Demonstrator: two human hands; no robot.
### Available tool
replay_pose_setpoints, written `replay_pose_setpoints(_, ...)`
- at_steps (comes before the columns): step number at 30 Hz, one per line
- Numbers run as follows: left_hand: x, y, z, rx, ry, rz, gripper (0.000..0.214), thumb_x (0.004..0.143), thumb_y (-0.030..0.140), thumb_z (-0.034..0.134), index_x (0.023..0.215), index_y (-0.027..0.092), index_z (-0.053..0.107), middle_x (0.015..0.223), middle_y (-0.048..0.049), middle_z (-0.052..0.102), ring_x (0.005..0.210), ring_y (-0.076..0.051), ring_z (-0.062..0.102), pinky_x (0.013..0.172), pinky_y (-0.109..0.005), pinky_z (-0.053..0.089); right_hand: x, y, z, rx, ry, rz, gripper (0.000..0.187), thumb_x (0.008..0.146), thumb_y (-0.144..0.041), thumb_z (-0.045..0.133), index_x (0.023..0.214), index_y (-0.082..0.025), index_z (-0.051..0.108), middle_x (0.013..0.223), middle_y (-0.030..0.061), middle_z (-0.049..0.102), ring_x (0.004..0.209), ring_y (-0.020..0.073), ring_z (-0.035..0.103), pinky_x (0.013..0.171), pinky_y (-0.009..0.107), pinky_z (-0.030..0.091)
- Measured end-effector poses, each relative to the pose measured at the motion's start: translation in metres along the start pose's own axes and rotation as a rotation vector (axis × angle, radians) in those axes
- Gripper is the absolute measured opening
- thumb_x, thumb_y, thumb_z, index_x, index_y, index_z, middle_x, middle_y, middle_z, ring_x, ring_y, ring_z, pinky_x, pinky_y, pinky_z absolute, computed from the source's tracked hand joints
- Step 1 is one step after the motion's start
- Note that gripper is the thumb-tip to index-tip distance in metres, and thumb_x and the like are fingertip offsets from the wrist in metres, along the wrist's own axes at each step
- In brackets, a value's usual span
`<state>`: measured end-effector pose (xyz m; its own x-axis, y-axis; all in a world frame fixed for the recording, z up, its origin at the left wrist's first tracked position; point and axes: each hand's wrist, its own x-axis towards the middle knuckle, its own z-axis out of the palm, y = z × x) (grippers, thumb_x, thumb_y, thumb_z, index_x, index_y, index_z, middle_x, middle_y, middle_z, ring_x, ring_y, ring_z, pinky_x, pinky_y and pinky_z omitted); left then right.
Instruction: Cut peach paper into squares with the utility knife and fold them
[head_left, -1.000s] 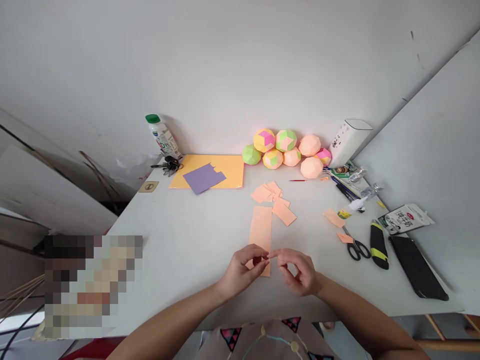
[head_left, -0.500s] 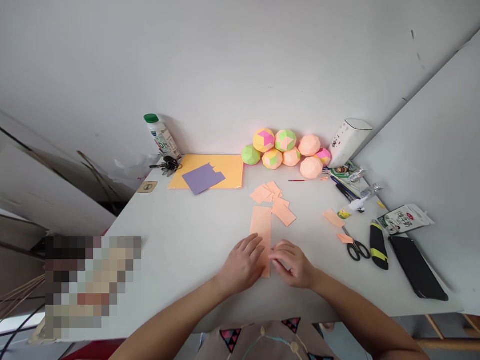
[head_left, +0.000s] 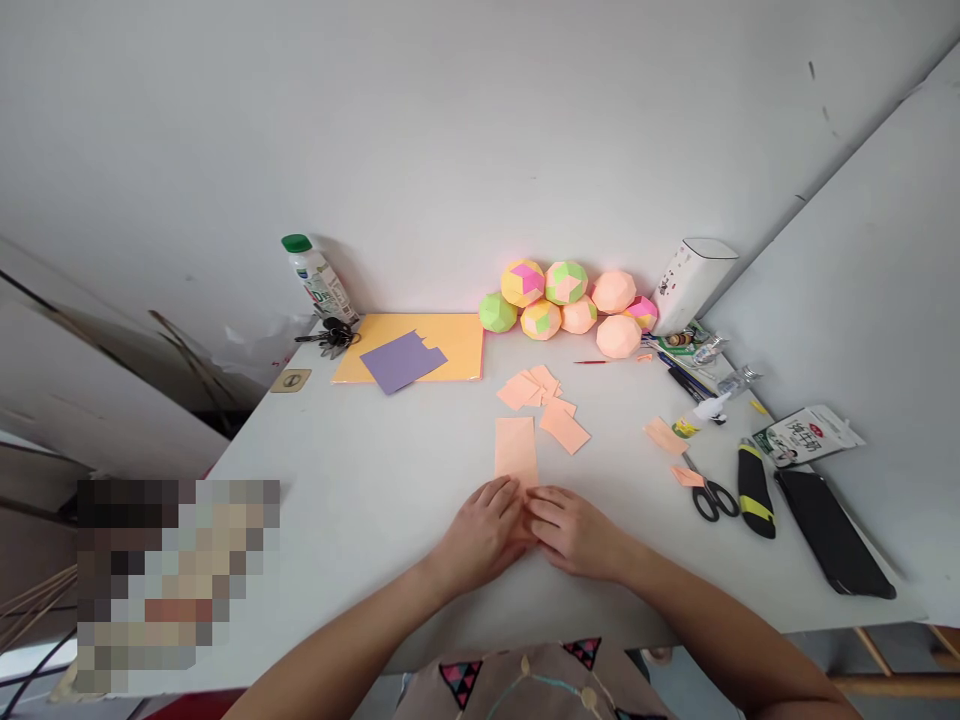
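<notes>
A long peach paper strip (head_left: 516,448) lies lengthwise in front of me, its near part mostly covered by my fingers. My left hand (head_left: 484,528) grips the strip's near part from the left, fingers bent over it. From the other side, my right hand (head_left: 570,528) closes on the same part, with its fingertips almost meeting those of the left. Exactly how the paper sits under the fingers is hidden. Just beyond the strip are several loose small peach paper pieces (head_left: 531,387), and another peach rectangle (head_left: 565,427) overlaps them.
Faceted paper balls (head_left: 567,283) are stacked against the wall. At back left, purple paper (head_left: 403,361) rests on a yellow sheet stack (head_left: 465,350) beside a bottle (head_left: 322,280). Scissors (head_left: 714,500), a utility knife (head_left: 755,490), a glue bottle (head_left: 699,416) and a black phone-like slab (head_left: 834,533) lie right.
My right hand has moved left onto the strip and closed on it. My left hand's fingers have drawn in from lying across the paper. The strip has slid slightly.
</notes>
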<state>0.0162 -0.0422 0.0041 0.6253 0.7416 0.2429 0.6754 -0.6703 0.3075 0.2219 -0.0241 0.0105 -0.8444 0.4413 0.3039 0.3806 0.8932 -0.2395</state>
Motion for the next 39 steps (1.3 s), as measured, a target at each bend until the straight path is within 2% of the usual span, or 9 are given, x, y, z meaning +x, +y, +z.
replay_pose_setpoints(6,0.001,0.000,-0.002,-0.101,-0.003,0.030,0.068,0.072,0.049,0.070,0.124,0.012,0.048,0.123,-0.0188,0.056,0.114,-0.035,0.051,0.095,-0.051,0.044,-0.001,0.008,0.000,0.118,0.172,0.061,0.027,0.082,-0.006,0.043,0.100,-0.014,0.063,0.093,0.0115,0.068,0.096,0.0225,0.060,0.083,0.038,0.053)
replay_pose_setpoints(10,0.002,0.001,-0.003,-0.248,0.044,0.014,0.029,0.081,0.015,0.054,0.110,0.015,0.057,0.106,-0.0125,0.065,0.100,-0.027,0.057,0.086,-0.042,0.048,-0.002,0.012,-0.005,0.345,0.290,0.150,0.025,0.082,-0.008,0.045,0.096,-0.020,0.062,0.082,0.0058,0.068,0.078,0.0178,0.061,0.070,0.033,0.053)
replay_pose_setpoints(13,0.003,0.001,-0.006,-0.446,0.058,-0.068,0.027,0.079,0.004,0.041,0.091,0.016,0.062,0.088,-0.0080,0.067,0.083,-0.019,0.060,0.074,-0.032,0.048,-0.002,0.012,-0.012,0.479,0.328,0.174,0.021,0.083,-0.012,0.047,0.095,-0.020,0.061,0.080,0.0051,0.066,0.074,0.0161,0.060,0.066,0.030,0.052)
replay_pose_setpoints(17,0.004,0.006,-0.011,-0.718,0.027,-0.282,0.020,0.089,0.022,0.042,0.085,0.015,0.061,0.082,-0.0047,0.064,0.071,-0.014,0.055,0.064,-0.025,0.044,-0.001,0.008,-0.018,0.554,0.320,0.300,0.012,0.085,-0.019,0.051,0.092,-0.018,0.060,0.078,0.0040,0.064,0.070,0.0146,0.059,0.065,0.027,0.050)
replay_pose_setpoints(23,0.005,0.017,-0.010,-1.051,-0.116,-0.555,0.045,0.088,0.050,0.045,0.063,0.014,0.053,0.057,0.0021,0.050,0.053,-0.010,0.042,0.052,-0.023,0.036,-0.003,0.003,-0.013,0.684,0.316,0.648,0.013,0.086,-0.029,0.052,0.084,-0.018,0.060,0.072,0.0017,0.062,0.064,0.0132,0.057,0.056,0.023,0.047)
replay_pose_setpoints(26,0.008,0.020,-0.011,-1.353,-0.161,-0.635,0.046,0.081,0.058,0.053,0.076,0.013,0.061,0.073,-0.0033,0.062,0.070,-0.017,0.056,0.066,-0.029,0.046,-0.004,0.002,-0.008,0.694,0.337,0.715,0.012,0.085,-0.030,0.052,0.089,-0.019,0.056,0.069,0.0007,0.062,0.058,0.0122,0.055,0.052,0.022,0.044)
replay_pose_setpoints(30,0.010,0.020,-0.010,-1.762,-0.072,-0.750,0.043,0.077,0.048,0.066,0.105,0.016,0.057,0.105,-0.0094,0.063,0.097,-0.023,0.061,0.087,-0.040,0.048,-0.003,0.000,-0.002,0.618,0.348,0.755,0.009,0.085,-0.026,0.049,0.091,-0.019,0.051,0.061,-0.0025,0.057,0.051,0.0113,0.051,0.049,0.022,0.041)
replay_pose_setpoints(34,0.009,0.018,-0.007,-1.861,0.009,-0.883,0.045,0.077,0.035,0.070,0.111,0.015,0.049,0.104,-0.0114,0.062,0.096,-0.025,0.063,0.086,-0.046,0.050,-0.003,-0.001,0.000,0.459,0.356,0.697,0.009,0.083,-0.020,0.047,0.084,-0.018,0.056,0.064,-0.0002,0.059,0.053,0.0122,0.053,0.050,0.022,0.043)
replay_pose_setpoints(39,0.010,0.019,-0.010,-1.855,0.020,-0.923,0.054,0.076,0.029,0.070,0.119,0.014,0.040,0.102,-0.0115,0.062,0.095,-0.025,0.064,0.090,-0.047,0.049,-0.003,-0.003,0.000,0.273,0.391,0.600,0.016,0.085,-0.013,0.043,0.086,-0.018,0.058,0.073,0.0031,0.061,0.060,0.0130,0.055,0.053,0.023,0.044)
